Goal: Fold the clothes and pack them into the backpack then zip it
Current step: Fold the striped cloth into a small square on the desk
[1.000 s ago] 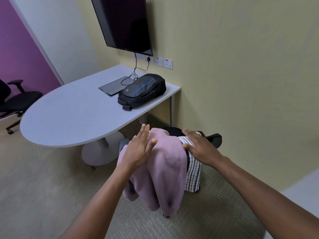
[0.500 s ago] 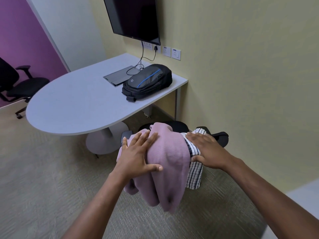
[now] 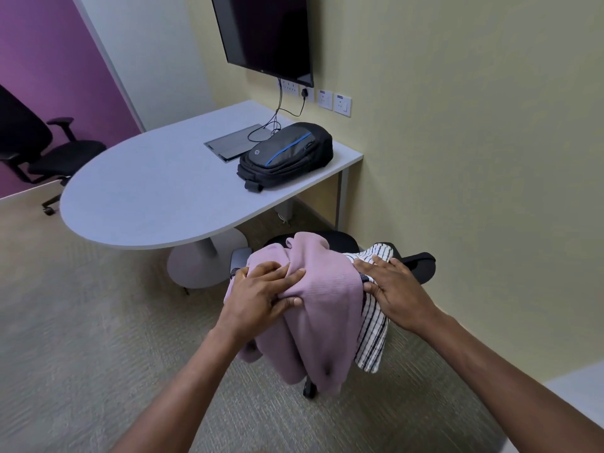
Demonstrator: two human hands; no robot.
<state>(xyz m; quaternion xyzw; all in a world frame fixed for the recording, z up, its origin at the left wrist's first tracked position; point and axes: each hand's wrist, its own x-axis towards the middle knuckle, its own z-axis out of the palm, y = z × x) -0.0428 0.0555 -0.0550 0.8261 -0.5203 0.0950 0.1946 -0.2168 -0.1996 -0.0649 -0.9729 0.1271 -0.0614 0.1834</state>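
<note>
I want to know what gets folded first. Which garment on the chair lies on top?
The pink knit garment; it drapes over the white black-striped garment, which shows only at its right edge. The left hand grips it.

1. Pink knit garment (image 3: 322, 305): soft, ribbed-looking fabric, unfolded, bunched and draped in a heap over a black chair (image 3: 421, 266) at lower centre of the frame, ends hanging down.
2. White shirt with dark stripes (image 3: 372, 338): tucked under the pink one on its right side, also hanging down.
3. Black backpack (image 3: 287, 155) with a blue stripe: lying flat on the grey table (image 3: 147, 191), upper centre, looks zipped up.
</note>
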